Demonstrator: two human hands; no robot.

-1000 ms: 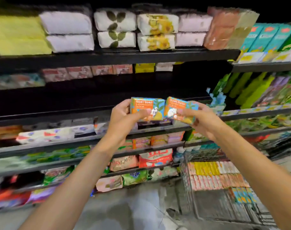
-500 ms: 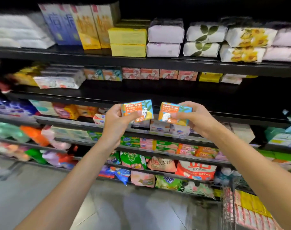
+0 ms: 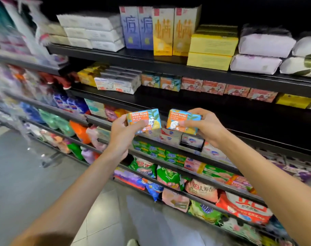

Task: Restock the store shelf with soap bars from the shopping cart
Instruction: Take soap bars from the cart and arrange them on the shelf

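Holding two boxed soap bars up in front of the shelving, one per hand, both forearms reaching in from the bottom corners of the view. Left hand (image 3: 123, 132) gripping the left soap box (image 3: 143, 121): thumb pressing across its front face, the other fingers curling behind it. Right hand (image 3: 207, 126) pinching the right soap box (image 3: 182, 121) the same way, thumb on the front, fingers wrapping over its top edge. Boxes standing near each other, not touching, labels facing the camera, neither resting on anything.

Carrying both boxes clear of the front lip of the mid shelf (image 3: 257, 119), whose board is lying largely bare behind them. Showing two matching goat soap boxes (image 3: 160, 82) already standing further back on that board, left of the pink soap boxes (image 3: 222, 87).

Shopping cart: not in view.

Risks, as judged: gripping by narrow edges only, so knocking a box against the shelf lip while reaching in, and dropping it to the floor (image 3: 27, 174); pushing deep with both hands at once and toppling the standing row; setting the boxes among the wrong product, given the heavy blur at the left edge.
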